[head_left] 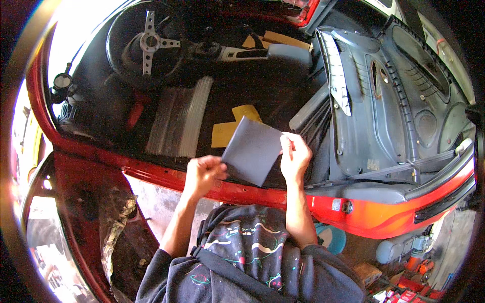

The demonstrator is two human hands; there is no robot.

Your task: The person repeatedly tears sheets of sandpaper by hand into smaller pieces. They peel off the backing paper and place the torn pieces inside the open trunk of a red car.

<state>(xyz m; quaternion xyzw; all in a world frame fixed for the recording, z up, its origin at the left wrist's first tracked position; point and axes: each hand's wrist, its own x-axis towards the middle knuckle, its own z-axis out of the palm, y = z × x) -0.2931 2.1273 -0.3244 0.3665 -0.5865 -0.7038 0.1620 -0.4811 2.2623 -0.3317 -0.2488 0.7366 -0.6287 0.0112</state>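
Observation:
My right hand [294, 154] pinches a dark grey square sheet [252, 151] at its right edge, thumb on top. The sheet looks stiff and matt, like sandpaper, and tilts over the car's sill. Beside its lower left edge, my left hand [205, 174] is curled closed and slightly blurred. Whether anything is between those fingers is hidden. Behind the sheet, yellow sheets [225, 134] lie on the dark car floor, partly covered by it.
The red door sill [237, 194] runs in front of me. Inside are a steering wheel [150, 43], a clear ribbed plastic sheet [177, 121], a gear lever [207, 48] and grey trim panels [374, 101]. A blue tub [333, 238] and red tools [404, 290] sit lower right.

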